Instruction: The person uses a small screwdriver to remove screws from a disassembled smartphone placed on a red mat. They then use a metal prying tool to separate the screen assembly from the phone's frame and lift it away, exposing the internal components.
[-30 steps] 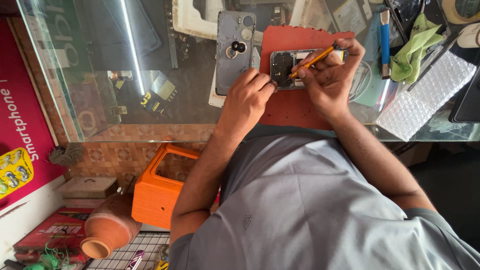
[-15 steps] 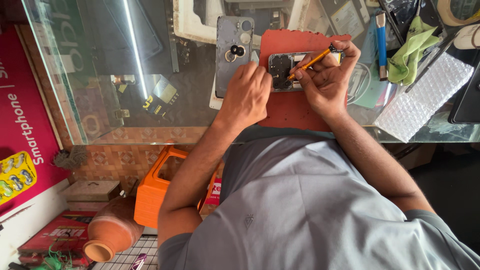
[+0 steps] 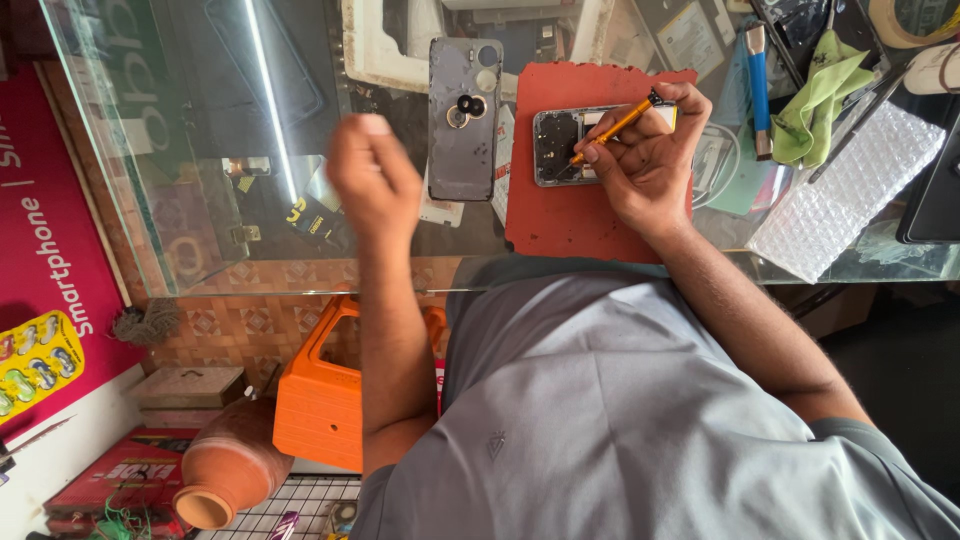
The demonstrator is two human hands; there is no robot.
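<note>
Glass counter (image 3: 200,240): on the red mat (image 3: 570,215), right hand (image 3: 645,165) grips an orange screwdriver (image 3: 615,125) in an opened phone (image 3: 565,145), back cover (image 3: 465,120) already off alongside; left hand (image 3: 372,180) hovers loosely clenched, holding nothing visible.

I see an opened smartphone (image 3: 562,146), back cover off and innards exposed, lying flat on the red mat (image 3: 570,215), with a slim orange screwdriver (image 3: 612,127) tilted into it

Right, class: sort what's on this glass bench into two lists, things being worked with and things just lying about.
In use:
right hand
orange screwdriver
opened phone
red mat

Lying about:
grey back cover
blue-handled tool
green cloth
bubble wrap
left hand, raised in a loose fist, away from the phone
</note>
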